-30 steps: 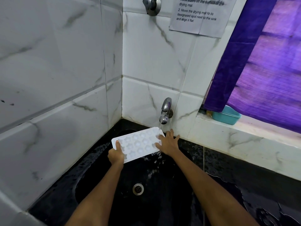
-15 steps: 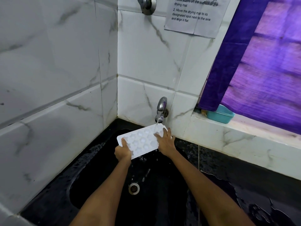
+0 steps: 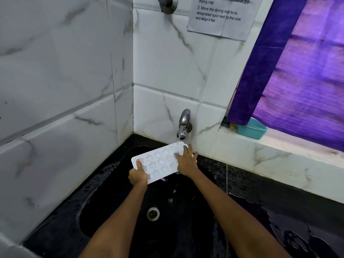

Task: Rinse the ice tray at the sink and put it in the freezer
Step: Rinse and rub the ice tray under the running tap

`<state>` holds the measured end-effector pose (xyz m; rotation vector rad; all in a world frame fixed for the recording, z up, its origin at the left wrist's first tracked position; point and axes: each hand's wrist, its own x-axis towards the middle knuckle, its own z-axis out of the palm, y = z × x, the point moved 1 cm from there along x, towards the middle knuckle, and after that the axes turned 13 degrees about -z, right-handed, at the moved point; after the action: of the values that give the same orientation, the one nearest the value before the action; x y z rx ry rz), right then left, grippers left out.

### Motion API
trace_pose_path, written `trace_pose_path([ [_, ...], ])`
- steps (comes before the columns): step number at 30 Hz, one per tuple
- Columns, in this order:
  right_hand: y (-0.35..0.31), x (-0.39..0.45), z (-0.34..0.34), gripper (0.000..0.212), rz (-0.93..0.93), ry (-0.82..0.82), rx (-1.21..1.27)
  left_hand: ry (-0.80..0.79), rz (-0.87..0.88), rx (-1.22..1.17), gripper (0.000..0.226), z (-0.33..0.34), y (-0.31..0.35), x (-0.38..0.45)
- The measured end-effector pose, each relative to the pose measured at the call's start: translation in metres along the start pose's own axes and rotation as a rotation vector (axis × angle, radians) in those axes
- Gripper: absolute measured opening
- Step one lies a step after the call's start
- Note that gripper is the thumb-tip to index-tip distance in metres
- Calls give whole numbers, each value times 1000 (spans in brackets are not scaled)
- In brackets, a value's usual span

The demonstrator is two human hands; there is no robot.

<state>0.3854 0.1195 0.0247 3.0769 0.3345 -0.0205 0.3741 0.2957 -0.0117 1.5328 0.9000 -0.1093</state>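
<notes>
The white ice tray [image 3: 160,162] is held over the black sink [image 3: 104,207], tilted a little, with its cavities facing up and its far corner under the tap [image 3: 184,125]. A thin stream of water [image 3: 178,142] falls from the tap onto that far corner. The left hand [image 3: 138,177] grips the near left corner of the tray: the thumb lies on the top and the other fingers are curled below the edge, where they cannot be seen. The right hand [image 3: 187,162] lies on the right end of the tray with the fingers spread and almost straight, pressing on the top surface; it is not clear if the thumb goes under the edge. Below the tray is the metal drain [image 3: 153,214] in the wet basin. On the ledge at the right stands a teal tub [image 3: 252,129], partly behind a purple curtain [image 3: 297,71]. A paper note [image 3: 221,17] is stuck to the white marble tiles [image 3: 167,62] above the tap.
</notes>
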Motion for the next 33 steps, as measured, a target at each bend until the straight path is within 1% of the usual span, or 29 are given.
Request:
trace_pose_path([
  [1,-1,0,0,46,-8,6,4,1,-4,-3,60,0,0,0],
  [3,3,0,-2,41,-21,-11,-3,6,0,8,61,-2,1,1],
  [5,6,0,-5,38,4,-42,-29,2,15,18,61,-1,2,2],
  [7,2,1,-5,43,21,-45,-31,-16,9,2,61,2,1,0],
  [9,0,1,-6,47,7,-62,7,-17,1,-8,61,4,-2,-1],
  [11,5,-1,-8,44,13,-115,81,-13,4,2,61,2,-4,0],
  [13,10,-3,-10,41,55,-139,80,-18,9,11,61,2,-6,1],
  [15,7,-2,-9,41,65,-125,45,-26,8,0,60,7,-7,-3],
  [20,1,-3,-7,55,-16,-38,154,-15,-8,-51,61,16,5,-9],
  [25,10,-10,-6,55,-97,9,24,-6,-2,-26,63,20,14,-9],
  [28,2,-7,-9,54,-3,-50,59,-36,3,-4,63,29,15,-16],
  [31,3,-3,-17,58,-1,-144,87,-43,5,-14,63,32,16,-18],
  [33,11,-5,-20,55,-5,-184,81,-43,4,-8,62,29,12,-17],
])
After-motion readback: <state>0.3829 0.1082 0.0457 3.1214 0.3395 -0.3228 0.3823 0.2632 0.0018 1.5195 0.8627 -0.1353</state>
